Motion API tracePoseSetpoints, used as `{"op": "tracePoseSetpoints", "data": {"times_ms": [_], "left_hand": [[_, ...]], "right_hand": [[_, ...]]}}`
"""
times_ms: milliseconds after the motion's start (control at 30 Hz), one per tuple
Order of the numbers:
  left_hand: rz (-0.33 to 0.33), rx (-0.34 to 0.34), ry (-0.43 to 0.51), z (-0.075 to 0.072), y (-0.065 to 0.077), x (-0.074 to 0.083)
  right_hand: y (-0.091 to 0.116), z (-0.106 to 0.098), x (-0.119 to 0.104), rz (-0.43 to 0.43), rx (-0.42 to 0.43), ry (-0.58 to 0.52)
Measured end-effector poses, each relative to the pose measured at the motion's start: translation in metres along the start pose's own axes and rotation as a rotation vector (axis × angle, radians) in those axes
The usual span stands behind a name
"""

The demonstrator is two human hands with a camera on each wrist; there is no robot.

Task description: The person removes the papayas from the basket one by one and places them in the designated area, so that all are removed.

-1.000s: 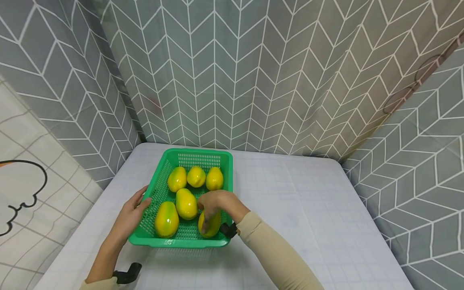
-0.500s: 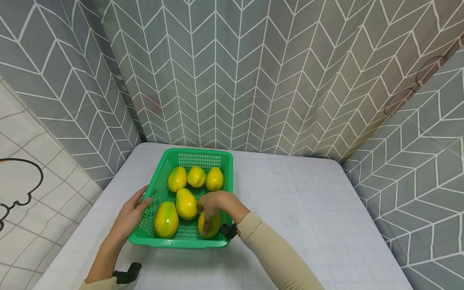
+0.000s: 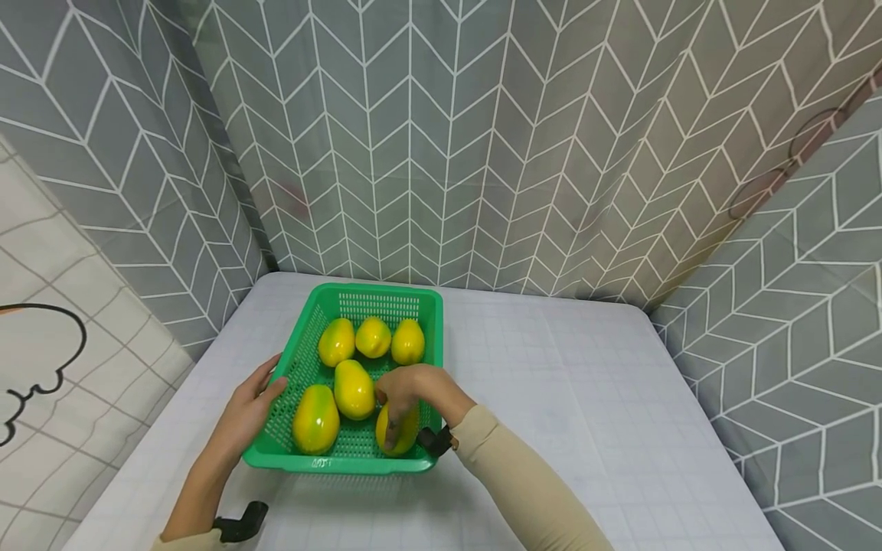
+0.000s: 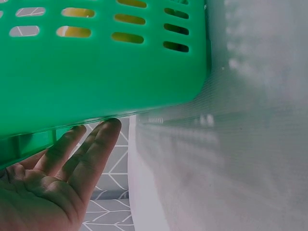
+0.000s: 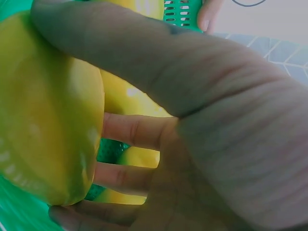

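Observation:
A green plastic basket with slotted walls holds several glossy yellow-green papayas. My right hand reaches into its near right corner and grips one papaya, thumb along one side and fingers around the other. That papaya rests low in the basket, partly covered by the hand in the head view. On the left side my left hand holds the basket rim, thumb over the top edge. Its fingers lie against the outside, under the rim, in the left wrist view. A papaya lies just left of my right hand.
Another papaya lies near left in the basket, and three more stand in a row at the back, among them the middle one. The white-covered table extends right of the basket. Patterned grey curtains enclose the back and sides.

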State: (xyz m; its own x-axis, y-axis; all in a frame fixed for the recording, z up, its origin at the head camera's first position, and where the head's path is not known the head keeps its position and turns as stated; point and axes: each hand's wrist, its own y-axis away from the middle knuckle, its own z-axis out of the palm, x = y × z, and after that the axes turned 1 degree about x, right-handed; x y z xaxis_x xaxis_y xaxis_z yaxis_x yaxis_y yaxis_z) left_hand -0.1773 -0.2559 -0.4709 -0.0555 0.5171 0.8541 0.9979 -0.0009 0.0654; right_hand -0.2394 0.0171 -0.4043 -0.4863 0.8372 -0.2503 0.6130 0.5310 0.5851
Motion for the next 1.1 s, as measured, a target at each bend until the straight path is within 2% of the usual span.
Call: {"op": "tracePoseSetpoints", "data": {"times_ms": [400, 533, 700, 1100], "left_hand": [[-0.007, -0.003, -0.003, 0.0, 0.001, 0.002], [-0.015, -0.003, -0.008, 0.0, 0.001, 0.002], [-0.009, -0.006, -0.013, -0.001, -0.001, 0.002], [-0.02, -0.011, -0.026, -0.001, -0.001, 0.001]], "right_hand": [[0.004, -0.004, 0.001, -0.025, 0.049, 0.008], [0.009, -0.006, 0.001, -0.018, 0.114, 0.009], [0.015, -0.011, 0.006, -0.029, 0.197, -0.043], [0.029, -0.019, 0.017, -0.069, 0.298, -0.081]]}}
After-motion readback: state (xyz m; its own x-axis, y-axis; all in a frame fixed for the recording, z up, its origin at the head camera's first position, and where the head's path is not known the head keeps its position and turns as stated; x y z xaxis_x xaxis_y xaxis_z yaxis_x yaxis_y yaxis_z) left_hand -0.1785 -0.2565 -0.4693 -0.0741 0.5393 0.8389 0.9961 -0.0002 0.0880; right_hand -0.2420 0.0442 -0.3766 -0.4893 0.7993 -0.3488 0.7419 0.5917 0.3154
